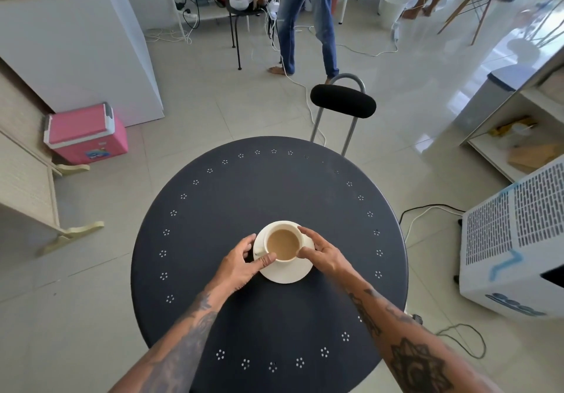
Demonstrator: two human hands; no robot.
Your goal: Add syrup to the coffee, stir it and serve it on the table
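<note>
A cream cup (283,244) of milky coffee stands upright on a cream saucer (287,273) near the middle of a round dark table (268,191). A small spoon (259,253) lies on the saucer's left side, partly under my thumb. My left hand (244,263) pinches the saucer's left rim, thumb on top beside the cup. On the other side, my right hand (320,251) holds the saucer's right rim, thumb and forefinger close against the cup. The saucer rests flat on the table. No syrup container is in view.
A black-backed metal chair (343,101) stands at the table's far side. A pink cooler box (87,133) sits on the floor at left, a white air unit (515,240) at right. Cables trail over the floor, and a person in jeans (305,20) stands beyond.
</note>
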